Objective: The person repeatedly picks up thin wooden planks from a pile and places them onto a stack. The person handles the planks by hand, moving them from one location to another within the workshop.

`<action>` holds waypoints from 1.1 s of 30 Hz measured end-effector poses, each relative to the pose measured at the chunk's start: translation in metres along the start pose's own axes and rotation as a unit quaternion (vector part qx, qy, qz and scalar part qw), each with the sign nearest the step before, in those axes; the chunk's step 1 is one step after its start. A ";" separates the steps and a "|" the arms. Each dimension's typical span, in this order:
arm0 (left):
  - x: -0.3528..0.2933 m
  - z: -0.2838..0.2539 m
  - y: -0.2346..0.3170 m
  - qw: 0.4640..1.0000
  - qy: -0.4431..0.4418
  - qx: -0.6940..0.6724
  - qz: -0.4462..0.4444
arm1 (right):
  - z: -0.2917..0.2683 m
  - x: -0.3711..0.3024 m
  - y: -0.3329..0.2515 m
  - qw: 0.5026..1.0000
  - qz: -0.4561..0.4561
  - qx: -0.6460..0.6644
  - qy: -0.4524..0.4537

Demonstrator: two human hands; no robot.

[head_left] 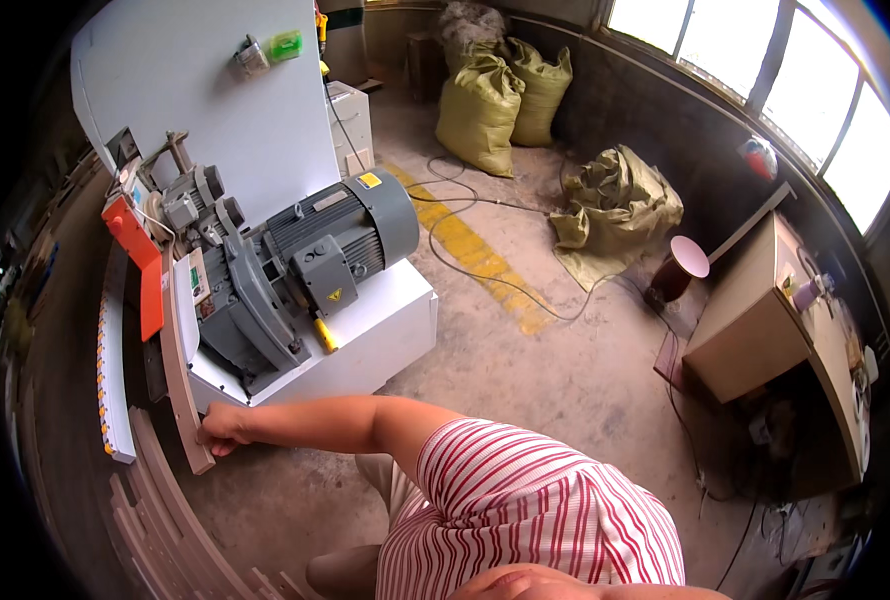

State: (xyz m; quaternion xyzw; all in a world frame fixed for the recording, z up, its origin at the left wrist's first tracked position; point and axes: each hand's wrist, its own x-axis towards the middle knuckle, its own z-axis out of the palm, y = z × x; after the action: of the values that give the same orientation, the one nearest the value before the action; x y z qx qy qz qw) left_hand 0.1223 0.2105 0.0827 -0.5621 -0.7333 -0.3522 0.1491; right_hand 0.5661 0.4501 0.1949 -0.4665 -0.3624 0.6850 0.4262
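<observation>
Hand gripping strip, motor, yellow warning label

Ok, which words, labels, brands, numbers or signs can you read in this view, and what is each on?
No words, brands or numbers are legible.
Yellow triangle sign, on the grey box beside the motor: its dark mark is too small to read surely.
Yellow-and-white label, on the motor: too small to read.
Pale plate, also on the motor: too blurred.
</observation>
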 end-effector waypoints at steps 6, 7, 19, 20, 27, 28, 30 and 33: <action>0.056 0.001 0.155 0.927 -0.273 -0.254 -0.025 | 0.005 -0.032 0.032 0.991 0.038 0.083 -0.098; 0.068 -0.010 0.204 0.915 -0.299 -0.269 -0.036 | 0.010 -0.041 0.034 0.991 0.042 0.062 -0.107; 0.101 0.008 0.305 0.848 -0.492 -0.186 -0.064 | 0.043 -0.117 0.073 0.942 0.114 0.059 -0.311; 0.094 0.003 0.297 0.857 -0.487 -0.157 -0.058 | 0.043 -0.118 0.069 0.933 0.126 0.058 -0.332; 0.025 -0.114 0.215 0.867 -0.482 -0.117 -0.052 | 0.015 -0.045 0.031 0.964 0.011 0.145 -0.223; 0.017 -0.141 0.202 0.857 -0.501 -0.092 -0.081 | 0.007 -0.026 0.022 0.968 -0.001 0.158 -0.193; -0.019 -0.189 0.157 0.849 -0.512 -0.035 -0.127 | 0.001 0.009 0.020 0.982 -0.017 0.165 -0.094; -0.109 -0.252 0.073 0.827 -0.524 0.139 -0.148 | 0.043 0.001 0.038 0.974 0.069 0.180 -0.117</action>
State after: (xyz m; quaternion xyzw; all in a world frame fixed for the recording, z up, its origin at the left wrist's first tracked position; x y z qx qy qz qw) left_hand 0.1810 -0.0316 0.2196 -0.5202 -0.8170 0.0826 -0.2347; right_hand 0.5161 0.4330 0.1738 -0.3226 -0.2474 0.8165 0.4100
